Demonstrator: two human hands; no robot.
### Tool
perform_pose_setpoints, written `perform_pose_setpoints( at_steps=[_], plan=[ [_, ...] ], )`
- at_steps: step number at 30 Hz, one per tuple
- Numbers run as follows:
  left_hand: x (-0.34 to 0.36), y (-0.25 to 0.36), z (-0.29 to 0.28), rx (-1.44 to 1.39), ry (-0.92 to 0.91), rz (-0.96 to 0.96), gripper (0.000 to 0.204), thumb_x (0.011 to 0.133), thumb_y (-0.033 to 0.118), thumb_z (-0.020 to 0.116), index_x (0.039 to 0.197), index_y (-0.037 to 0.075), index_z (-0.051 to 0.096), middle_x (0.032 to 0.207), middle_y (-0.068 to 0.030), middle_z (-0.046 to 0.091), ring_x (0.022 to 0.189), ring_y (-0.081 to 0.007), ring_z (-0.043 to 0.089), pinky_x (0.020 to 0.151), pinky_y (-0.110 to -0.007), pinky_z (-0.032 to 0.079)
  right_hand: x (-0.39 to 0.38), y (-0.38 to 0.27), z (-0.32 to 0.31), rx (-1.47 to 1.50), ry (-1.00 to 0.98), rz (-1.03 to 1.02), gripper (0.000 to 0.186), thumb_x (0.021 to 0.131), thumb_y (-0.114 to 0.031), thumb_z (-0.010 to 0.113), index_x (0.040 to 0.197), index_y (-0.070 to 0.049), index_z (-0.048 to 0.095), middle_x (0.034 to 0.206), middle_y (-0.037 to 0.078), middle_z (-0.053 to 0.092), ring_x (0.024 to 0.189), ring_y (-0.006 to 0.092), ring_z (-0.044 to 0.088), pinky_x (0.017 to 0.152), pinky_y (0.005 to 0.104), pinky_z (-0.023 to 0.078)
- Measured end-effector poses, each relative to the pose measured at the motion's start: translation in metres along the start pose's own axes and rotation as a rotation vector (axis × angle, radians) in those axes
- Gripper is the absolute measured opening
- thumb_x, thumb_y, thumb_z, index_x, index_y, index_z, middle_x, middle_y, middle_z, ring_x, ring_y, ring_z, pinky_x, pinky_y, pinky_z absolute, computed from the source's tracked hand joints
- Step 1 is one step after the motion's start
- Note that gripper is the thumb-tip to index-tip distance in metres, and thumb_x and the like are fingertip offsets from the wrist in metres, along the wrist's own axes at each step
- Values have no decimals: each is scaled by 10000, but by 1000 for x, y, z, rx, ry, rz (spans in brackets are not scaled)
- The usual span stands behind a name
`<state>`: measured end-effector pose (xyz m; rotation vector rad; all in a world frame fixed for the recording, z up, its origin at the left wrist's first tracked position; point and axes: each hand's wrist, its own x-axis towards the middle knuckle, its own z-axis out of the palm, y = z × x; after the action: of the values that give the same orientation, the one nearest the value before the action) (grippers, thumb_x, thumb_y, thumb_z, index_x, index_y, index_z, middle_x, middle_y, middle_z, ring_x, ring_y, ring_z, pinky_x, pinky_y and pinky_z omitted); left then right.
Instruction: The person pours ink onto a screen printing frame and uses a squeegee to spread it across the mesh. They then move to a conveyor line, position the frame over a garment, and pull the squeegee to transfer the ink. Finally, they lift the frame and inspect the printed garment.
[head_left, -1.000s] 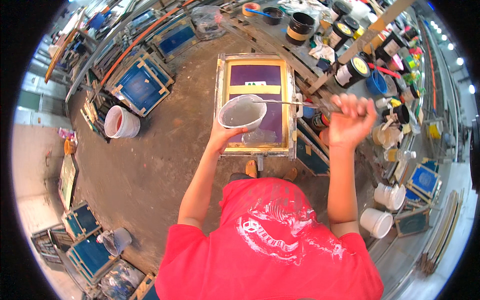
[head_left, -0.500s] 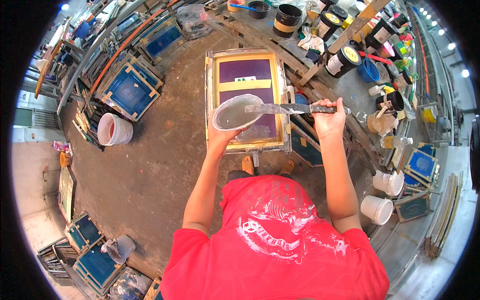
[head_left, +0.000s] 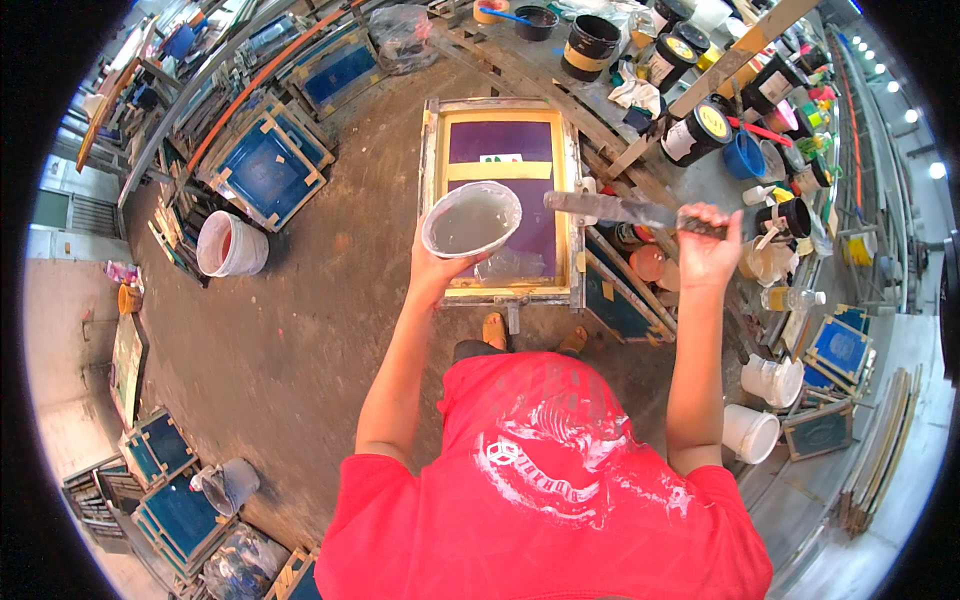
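My left hand (head_left: 440,270) is wrapped round a whitish plastic tub (head_left: 516,212) from below and beside it. Pale grey, thick-looking stuff (head_left: 470,222) lies inside, and the tub's mouth faces up toward me. In my right hand (head_left: 712,255) is the dark handle of a long, flat spatula (head_left: 620,209). Its smeared blade points left, apart from the tub's rim. Beneath both hands is a screen printing frame (head_left: 433,150) with a yellow taped border, a purple mesh (head_left: 500,140) and a yellow strip across it. The tub hides part of the mesh.
Black ink pots (head_left: 695,135) and a blue bowl (head_left: 743,155) crowd the bench at right, behind a slanted wooden beam (head_left: 740,58). A white bucket (head_left: 232,245) and blue screens (head_left: 262,172) stand left. More white buckets (head_left: 750,433) sit at my right.
My right hand has moved right, drawing the spatula's blade from over the tub's mouth to beyond its rim. My left hand still holds the tub, nearly in place.
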<state>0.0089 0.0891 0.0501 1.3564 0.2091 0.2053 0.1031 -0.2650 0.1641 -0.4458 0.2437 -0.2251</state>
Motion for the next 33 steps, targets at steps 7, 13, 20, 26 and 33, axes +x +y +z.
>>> perform_pose_setpoints(
  at_steps=[7, 13, 20, 26, 33],
  plan=[
    [-2, 8, 20, 21, -456, -91, 921, 575, 77, 944, 1375, 30, 491, 1332, -87, 570, 1255, -207, 537, 1093, -366, 418, -37, 26, 113, -206, -886, 201, 431, 1053, -338, 455, 668, -181, 343, 556, -59, 277, 549, 99, 264, 585, 274, 298],
    [-1, 18, 45, -49, -631, -201, 1007, 546, 82, 960, 1423, 40, 467, 1371, -72, 557, 1289, -207, 516, 1114, -378, 399, -56, 64, 150, -572, -1180, 304, 427, 1029, -303, 524, 673, -124, 369, 566, -7, 359, 522, 122, 373, 507, 297, 339],
    [9, 22, 37, -36, -504, -112, 885, 569, 78, 948, 1336, 39, 508, 1286, -76, 601, 1229, -198, 555, 1064, -376, 451, -34, 45, 153, -715, -920, 132, 434, 1039, -363, 564, 746, -106, 373, 640, 1, 392, 607, 126, 394, 597, 307, 373],
    [17, 0, 55, -67, -284, 17, 804, 604, 124, 956, 1263, 41, 502, 1226, -75, 594, 1164, -175, 578, 1006, -338, 488, -56, 54, 121, -757, -577, -163, 302, 1052, -314, 559, 892, -73, 473, 774, 9, 480, 734, 111, 483, 711, 284, 444],
    [12, 8, 91, 152, -363, 64, 817, 615, 163, 962, 1280, 28, 507, 1233, -91, 608, 1167, -174, 585, 1022, -339, 471, -31, 61, 116, -877, -414, -520, 289, 1050, -361, 552, 963, -85, 540, 805, -23, 512, 714, 72, 474, 673, 235, 401]
  ],
)
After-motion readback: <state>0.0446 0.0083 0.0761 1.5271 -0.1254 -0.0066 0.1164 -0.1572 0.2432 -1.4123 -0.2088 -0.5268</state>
